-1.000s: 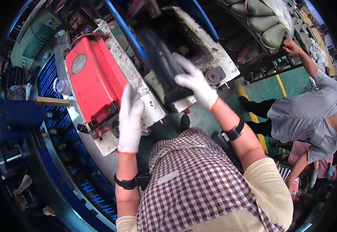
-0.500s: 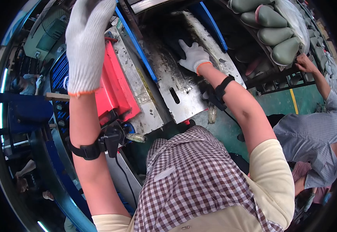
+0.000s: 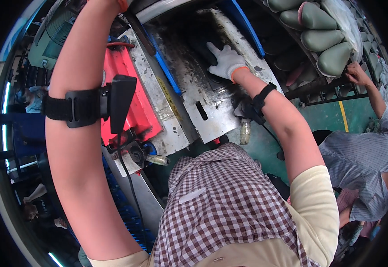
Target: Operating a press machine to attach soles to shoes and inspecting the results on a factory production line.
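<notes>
In a white knit glove with an orange cuff, my right hand (image 3: 228,61) lies over a dark, rounded thing (image 3: 201,48) on the worn metal plate (image 3: 214,116). Its fingers are spread, palm down, and the thing's kind is hard to make out in the shadow. My left forearm (image 3: 80,66) reaches up past the top edge; only a bit of its orange glove cuff (image 3: 122,4) shows, and the hand is out of the picture. Both forearms wear black straps with small devices.
Blue rails (image 3: 163,62) flank the plate. Left of it sits a red metal cover (image 3: 134,95). Grey-green boots (image 3: 334,58) fill a rack at the upper right, where another person's hand (image 3: 358,73) touches the frame. Taped handles (image 3: 245,132) stick out near my apron (image 3: 220,191).
My left arm has reached farther up, taking the gloved hand out of the picture. My right hand has stayed on the dark thing, its fingers still spread.
</notes>
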### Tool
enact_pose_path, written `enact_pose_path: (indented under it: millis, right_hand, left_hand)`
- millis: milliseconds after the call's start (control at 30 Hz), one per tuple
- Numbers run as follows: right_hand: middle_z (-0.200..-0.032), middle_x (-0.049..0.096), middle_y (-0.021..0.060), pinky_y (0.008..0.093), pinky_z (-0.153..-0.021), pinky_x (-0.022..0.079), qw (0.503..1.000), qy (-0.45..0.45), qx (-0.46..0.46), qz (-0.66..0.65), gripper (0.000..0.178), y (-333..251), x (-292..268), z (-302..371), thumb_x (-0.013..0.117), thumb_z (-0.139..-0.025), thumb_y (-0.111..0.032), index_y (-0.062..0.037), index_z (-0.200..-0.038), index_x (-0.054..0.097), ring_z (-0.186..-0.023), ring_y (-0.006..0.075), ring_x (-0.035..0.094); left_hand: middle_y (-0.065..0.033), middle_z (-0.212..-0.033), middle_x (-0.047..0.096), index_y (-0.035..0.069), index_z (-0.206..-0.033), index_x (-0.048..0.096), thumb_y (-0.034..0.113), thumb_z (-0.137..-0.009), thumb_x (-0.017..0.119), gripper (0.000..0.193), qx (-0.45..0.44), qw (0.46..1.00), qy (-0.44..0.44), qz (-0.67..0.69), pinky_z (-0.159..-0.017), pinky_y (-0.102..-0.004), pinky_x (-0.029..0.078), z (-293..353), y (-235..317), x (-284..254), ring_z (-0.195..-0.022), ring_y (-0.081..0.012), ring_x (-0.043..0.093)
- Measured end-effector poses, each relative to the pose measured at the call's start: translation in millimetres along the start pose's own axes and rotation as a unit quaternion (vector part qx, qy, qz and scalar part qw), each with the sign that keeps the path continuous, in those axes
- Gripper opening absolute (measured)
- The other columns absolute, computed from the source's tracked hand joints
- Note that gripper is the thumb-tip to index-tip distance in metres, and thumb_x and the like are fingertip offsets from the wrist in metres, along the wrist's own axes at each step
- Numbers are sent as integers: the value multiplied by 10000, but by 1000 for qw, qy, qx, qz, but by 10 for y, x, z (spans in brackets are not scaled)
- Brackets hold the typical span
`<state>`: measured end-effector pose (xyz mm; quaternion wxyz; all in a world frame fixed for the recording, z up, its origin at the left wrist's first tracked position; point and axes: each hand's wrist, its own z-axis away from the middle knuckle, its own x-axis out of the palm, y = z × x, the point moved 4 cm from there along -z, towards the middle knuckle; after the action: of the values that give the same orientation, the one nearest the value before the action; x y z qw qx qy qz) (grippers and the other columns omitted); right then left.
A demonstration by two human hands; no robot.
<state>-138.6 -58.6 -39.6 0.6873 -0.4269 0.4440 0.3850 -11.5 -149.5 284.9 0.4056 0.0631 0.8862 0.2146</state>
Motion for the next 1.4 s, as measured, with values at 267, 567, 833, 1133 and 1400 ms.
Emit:
enact_pose_path:
  millis: [267,567,833,1133,1400]
  right_hand:
    - [-1429,509,258,503,-1017,534,1000,12,1,8,964,-135,77,84,717,-803,-535,-325,-1637,281,-1243,432,601]
    - [-1474,492,338,471,-1152,409,980,111,67,-152,846,674,-188,496,540,-960,-610,-82,-1595,358,-1389,455,489]
    - [-1159,676,233,421,-993,465,893,292,166,-299,402,1287,427,2046,539,-1028,-328,42,-1139,652,-1089,348,643]
    - [-1157,701,170,358,-718,626,565,-137,211,-786,532,568,1148,2773,493,-1073,-500,-79,-1399,498,-888,272,743]
    - [-814,627,19,299,-533,406,327,-208,207,-898,536,650,1227,2869,455,-1047,-622,-159,-1266,609,-605,148,548]
  left_hand:
    - [-193,-1250,641,8,-1314,617,275,-929,645,469,-17,997,19,-72,-1051,-348,448,252,31,-52,-1195,-282,606]
    - [-249,-1240,630,4,-1317,595,217,-895,615,472,31,996,70,-49,-1046,-420,477,415,133,480,-1172,-388,620]
    - [-188,-1100,636,22,-1272,609,147,-794,721,507,83,983,120,-109,-954,-490,477,1023,433,974,-1066,-381,610]
    - [-101,-1117,589,114,-1343,600,113,-733,736,625,84,981,97,-145,-1057,-569,407,1937,295,1983,-1210,-354,556]
    - [-63,-1230,569,123,-1370,589,107,-731,709,650,118,982,50,-139,-1087,-544,362,2494,97,2627,-1256,-309,527]
